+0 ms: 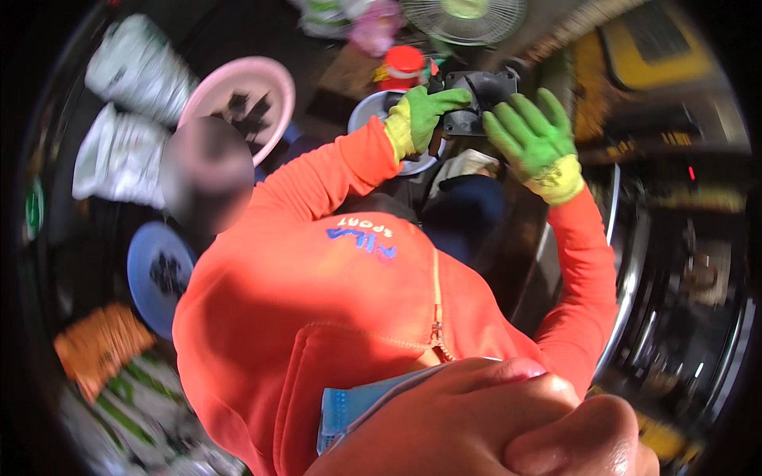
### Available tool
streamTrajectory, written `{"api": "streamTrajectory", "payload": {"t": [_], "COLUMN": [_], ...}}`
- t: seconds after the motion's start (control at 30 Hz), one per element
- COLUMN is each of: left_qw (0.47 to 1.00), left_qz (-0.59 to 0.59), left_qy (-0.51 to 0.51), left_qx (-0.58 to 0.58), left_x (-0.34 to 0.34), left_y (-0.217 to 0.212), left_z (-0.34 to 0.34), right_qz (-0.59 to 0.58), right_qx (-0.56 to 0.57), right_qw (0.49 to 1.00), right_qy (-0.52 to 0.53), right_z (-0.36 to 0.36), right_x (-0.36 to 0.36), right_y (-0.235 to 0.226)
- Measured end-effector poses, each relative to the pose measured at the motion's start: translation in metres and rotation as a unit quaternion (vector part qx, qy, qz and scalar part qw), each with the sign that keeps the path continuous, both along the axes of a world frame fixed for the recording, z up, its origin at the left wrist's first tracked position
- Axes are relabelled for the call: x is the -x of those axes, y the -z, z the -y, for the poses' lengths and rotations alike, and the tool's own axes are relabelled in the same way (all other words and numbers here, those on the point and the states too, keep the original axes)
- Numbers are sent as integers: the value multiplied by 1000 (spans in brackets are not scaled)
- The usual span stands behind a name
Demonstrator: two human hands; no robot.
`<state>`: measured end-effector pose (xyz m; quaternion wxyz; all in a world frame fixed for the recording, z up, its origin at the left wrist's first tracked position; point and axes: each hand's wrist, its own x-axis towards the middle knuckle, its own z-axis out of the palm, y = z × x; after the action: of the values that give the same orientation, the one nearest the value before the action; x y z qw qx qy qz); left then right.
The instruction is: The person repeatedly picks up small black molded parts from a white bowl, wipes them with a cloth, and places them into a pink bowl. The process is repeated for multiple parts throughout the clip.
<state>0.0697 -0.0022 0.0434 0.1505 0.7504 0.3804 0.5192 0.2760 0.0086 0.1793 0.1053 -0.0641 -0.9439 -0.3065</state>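
Observation:
My left hand (pixel 422 116), in a green-and-yellow work glove, grips the left side of a black molded plastic part (pixel 479 89). The part has a squarish frame with curved shapes inside; its exact kind I cannot make out. At its right side is my right hand (pixel 533 141), gloved alike, with the fingers stretched out and spread. Whether its fingertips touch the part is unclear. Below the part and my left hand sits a pale blue basin (pixel 363 113), largely hidden by the glove.
A pink basin (pixel 279 79) with dark pieces and a blue basin (pixel 144 274) with black pieces stand left. White sacks (pixel 127 155) and an orange bag (pixel 103 345) lie beyond. A red container (pixel 403 65) and fan (pixel 464 16) are ahead; yellow-and-black machinery (pixel 659 55) stands right.

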Motion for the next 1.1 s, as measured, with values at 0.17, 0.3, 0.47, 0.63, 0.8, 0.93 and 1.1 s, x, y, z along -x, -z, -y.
{"api": "streamTrajectory", "payload": {"t": [0.17,0.3,0.47,0.63,0.8,0.93,1.1], "left_qw": [964,725,696,644,782,945,660], "left_qz": [-14,350,-144,-286,-144,176,535], "left_qy": [-209,-378,-535,-528,-456,-130,154], "left_qx": [161,456,458,475,400,242,505], "left_x": [134,244,332,359,308,197,94], "left_y": [97,164,237,265,231,191,177], "left_z": [57,100,144,141,92,72,57], "right_qz": [-453,-763,-714,-754,-783,-803,-746], "right_qx": [-70,117,498,339,360,266,95], "right_qw": [878,585,444,437,456,476,627], "right_qy": [139,251,210,355,224,242,203], "right_z": [-91,-168,-215,-208,-150,-94,-58], "right_x": [-76,-170,-201,-186,-154,-116,-101], "right_y": [-6,3,39,42,45,46,36]}}
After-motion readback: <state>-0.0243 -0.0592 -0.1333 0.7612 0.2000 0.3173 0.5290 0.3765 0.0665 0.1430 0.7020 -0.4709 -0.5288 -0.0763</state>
